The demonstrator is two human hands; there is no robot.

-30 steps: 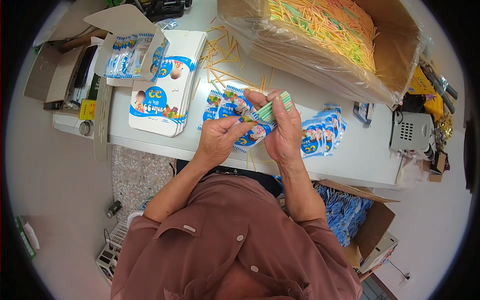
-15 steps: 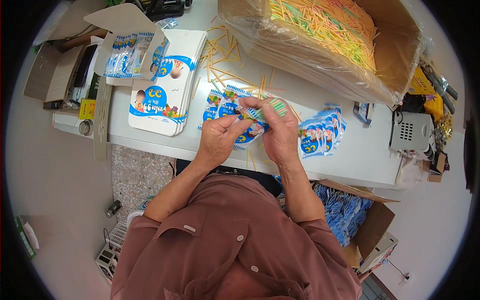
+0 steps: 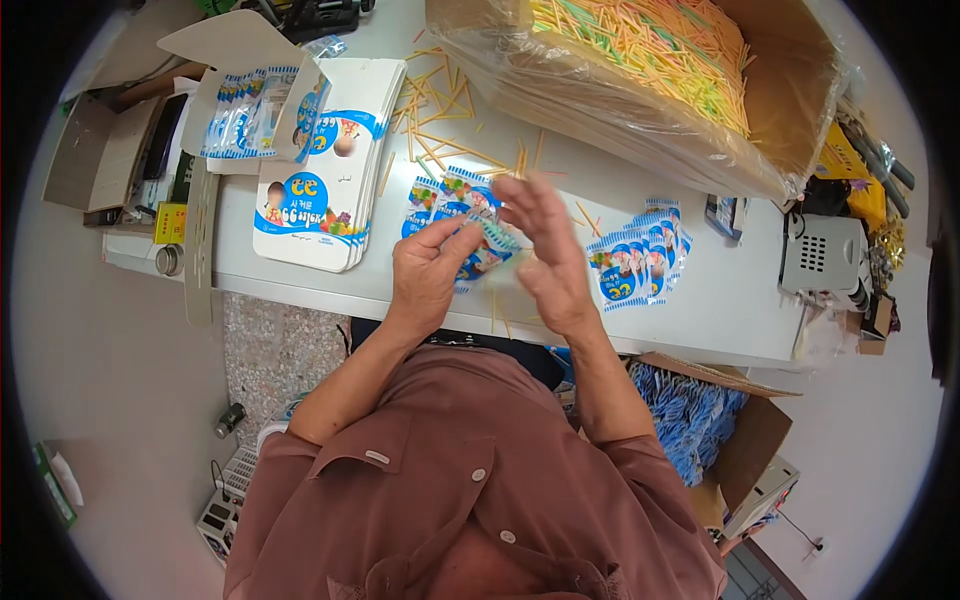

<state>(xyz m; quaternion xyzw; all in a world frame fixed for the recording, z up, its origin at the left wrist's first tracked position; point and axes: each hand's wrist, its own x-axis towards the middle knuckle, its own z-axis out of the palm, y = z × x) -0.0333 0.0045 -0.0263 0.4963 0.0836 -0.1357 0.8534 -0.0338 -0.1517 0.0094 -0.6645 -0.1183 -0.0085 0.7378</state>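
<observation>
My left hand [image 3: 428, 275] pinches a small blue and white packet [image 3: 497, 243] between thumb and fingers, above the table. Pale green sticks seem to be inside the packet's upper end. To the right of it, my right hand [image 3: 550, 262] is raised with its fingers apart and holds nothing. More printed packets [image 3: 455, 187] lie on the table just beyond my left hand, partly hidden by it. A fanned pile of packets [image 3: 635, 262] lies to the right of my right hand.
A large plastic-lined carton [image 3: 620, 110] of coloured sticks stands at the back right. Loose sticks [image 3: 440, 100] are scattered beside it. Flat printed cartons [image 3: 315, 215] are stacked at left, near an open box [image 3: 250, 110] of packets. Below the table's right side sits a carton of blue packets [image 3: 685, 415].
My right hand has let go of the green sticks and opened, coming away from the packet. The left hand still grips the packet, and the sticks now sit in it.
</observation>
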